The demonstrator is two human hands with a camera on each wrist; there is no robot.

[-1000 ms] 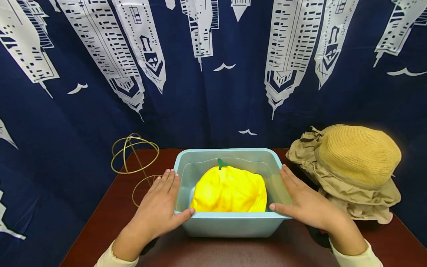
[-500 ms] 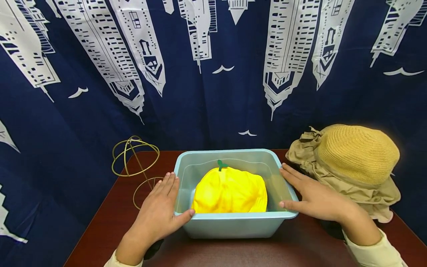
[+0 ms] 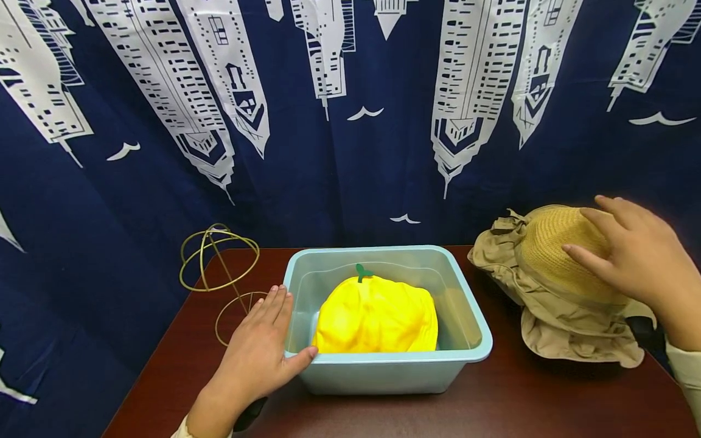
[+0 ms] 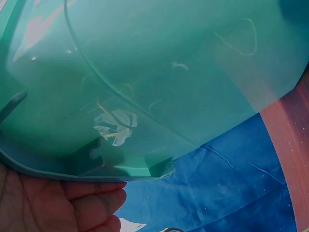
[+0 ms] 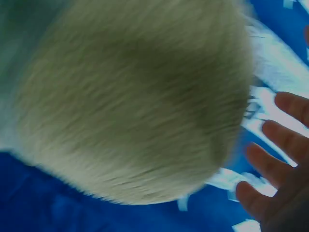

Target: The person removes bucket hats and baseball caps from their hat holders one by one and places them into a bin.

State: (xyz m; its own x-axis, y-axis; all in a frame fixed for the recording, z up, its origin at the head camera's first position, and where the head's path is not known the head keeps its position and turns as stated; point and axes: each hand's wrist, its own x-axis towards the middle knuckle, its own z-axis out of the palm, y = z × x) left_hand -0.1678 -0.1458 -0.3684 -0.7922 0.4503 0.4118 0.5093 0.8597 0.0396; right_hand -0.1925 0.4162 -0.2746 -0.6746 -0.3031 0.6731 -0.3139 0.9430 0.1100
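1. Tub (image 3: 378, 377): pale blue, rectangular, upright on the brown table (image 3: 509, 395), at the center of the head view.
2. Cap (image 3: 378, 316): yellow, with a green leaf (image 3: 360, 271) at its top. Lies inside the tub; the front rim hides its lower edge.
3. Left hand (image 3: 263, 340): touches the tub's left rim at the near corner. Fingers extended side by side, thumb pointing along the front rim; nothing grasped.
4. Right hand (image 3: 638, 249): in front of the hat (image 3: 558, 280) in the head view. Fingers spread and slightly bent, grasping nothing. The right wrist view shows the visible fingertips apart from the crown.
5. Hat: straw crown above ruffled tan cloth; right of the tub. Blurred in the right wrist view.
6. Wire stand (image 3: 223, 266): gold, left of the tub, partly hidden by the left hand.
7. Curtain (image 3: 394, 152): navy, printed with inverted white buildings; behind the table.
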